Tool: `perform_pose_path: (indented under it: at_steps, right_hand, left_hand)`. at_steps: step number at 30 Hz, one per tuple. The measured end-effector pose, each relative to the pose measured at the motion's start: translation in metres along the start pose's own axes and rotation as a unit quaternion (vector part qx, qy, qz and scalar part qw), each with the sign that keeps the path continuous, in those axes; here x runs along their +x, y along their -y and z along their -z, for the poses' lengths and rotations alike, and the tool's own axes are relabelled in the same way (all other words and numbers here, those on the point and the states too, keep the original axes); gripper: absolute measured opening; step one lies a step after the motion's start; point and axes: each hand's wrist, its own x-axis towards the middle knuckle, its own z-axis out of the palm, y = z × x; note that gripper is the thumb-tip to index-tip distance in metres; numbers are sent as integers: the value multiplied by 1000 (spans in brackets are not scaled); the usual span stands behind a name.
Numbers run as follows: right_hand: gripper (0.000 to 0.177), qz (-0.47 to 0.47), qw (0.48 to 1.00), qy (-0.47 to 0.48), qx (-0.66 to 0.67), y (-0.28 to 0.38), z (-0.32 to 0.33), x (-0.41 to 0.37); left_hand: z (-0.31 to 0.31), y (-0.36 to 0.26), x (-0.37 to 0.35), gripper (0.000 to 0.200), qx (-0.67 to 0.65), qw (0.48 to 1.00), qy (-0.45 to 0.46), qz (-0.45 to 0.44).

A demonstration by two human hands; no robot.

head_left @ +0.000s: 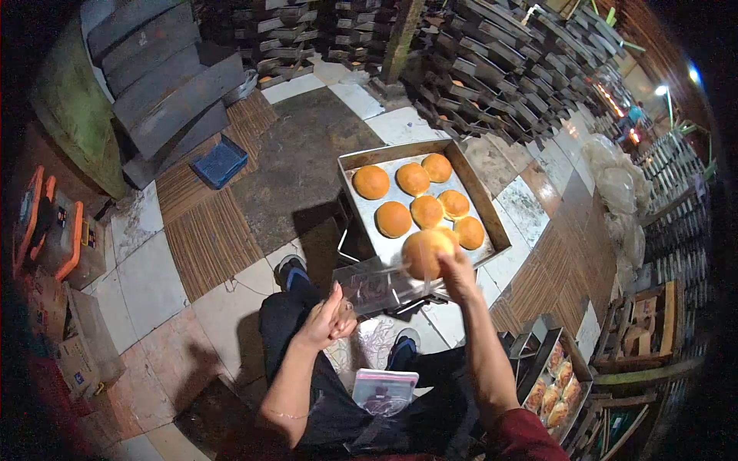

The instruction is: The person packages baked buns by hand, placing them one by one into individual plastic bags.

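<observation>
My right hand point(457, 273) grips a round golden bun point(425, 255) over the near edge of a metal baking tray point(480, 173). Several more buns point(393, 219) sit inside that tray. Pinched in my left hand point(329, 319) is a clear plastic bag point(365, 286), which stretches rightward to the bun. The bag's right end overlaps the bun in this view. On my lap lies a stack of clear plastic bags point(384, 393) with a pink edge.
A second tray of browned, topped buns point(552, 384) stands at the lower right. On the floor ahead is a blue plastic basket point(220, 161). Stacked dark trays point(492, 65) line the back, and bins with orange handles point(71, 238) stand at left.
</observation>
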Motion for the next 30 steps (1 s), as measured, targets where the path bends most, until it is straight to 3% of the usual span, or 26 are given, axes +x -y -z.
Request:
perform_pose_path:
  at_steps: [1,3,4,5,6,10,11,14,16,18,19,20,21,23,24,25,27,28,30]
  right_hand:
    - [41,62,998,-3,21,36,-4,-21]
    - [44,227,946,14,-232,92,6,-63]
    - [46,342,857,88,-375,124,11,-78]
    - [49,441,728,161,-500,151,14,-91]
    - [51,442,674,199,-557,162,13,-105]
    - [30,384,581,324,-640,162,21,-157]
    - [29,369,620,332,-608,154,25,-166]
    - [31,403,670,295,-549,127,24,-189]
    - [43,367,780,225,-454,105,19,-206]
    - [39,276,902,139,-302,76,20,-221]
    - [38,165,971,11,-172,61,23,-232]
    - [38,158,984,-10,-86,52,25,-233]
    - [39,149,988,-32,0,49,26,-232]
    - [39,323,922,132,-167,60,31,-233]
    - [40,356,883,156,-262,72,28,-238]
    - [39,336,874,179,-303,87,19,-245]
    - [38,321,879,197,-293,87,10,-244]
    - [38,322,879,193,-294,89,12,-241]
    - [33,333,847,205,-360,92,15,-233]
  left_hand:
    - [1,2,-1,66,14,1000,11,13]
    - [3,5,-4,63,33,998,41,17]
    - [2,6,-5,63,33,998,48,28]
    - [0,8,-6,63,31,997,55,38]
    - [-2,11,-5,64,23,996,70,44]
    - [-22,19,-13,64,46,989,113,84]
    - [-29,20,-17,64,49,989,114,85]
    - [-51,23,-31,64,79,985,130,80]
    - [-70,23,-40,63,256,962,17,99]
    - [-82,7,-53,62,238,967,-32,81]
    - [-86,-3,-61,62,215,972,-79,60]
    - [-84,-12,-71,60,177,983,-24,30]
    - [-87,-15,-77,60,184,982,-25,25]
    - [-93,-17,-88,59,89,994,23,63]
    - [-96,-17,-90,58,70,994,12,79]
    - [-102,-17,-91,58,71,994,9,82]
    - [-115,-19,-90,57,163,976,-89,116]
    - [-118,-18,-90,57,166,976,-86,117]
    - [-123,-14,-90,56,217,950,-143,172]
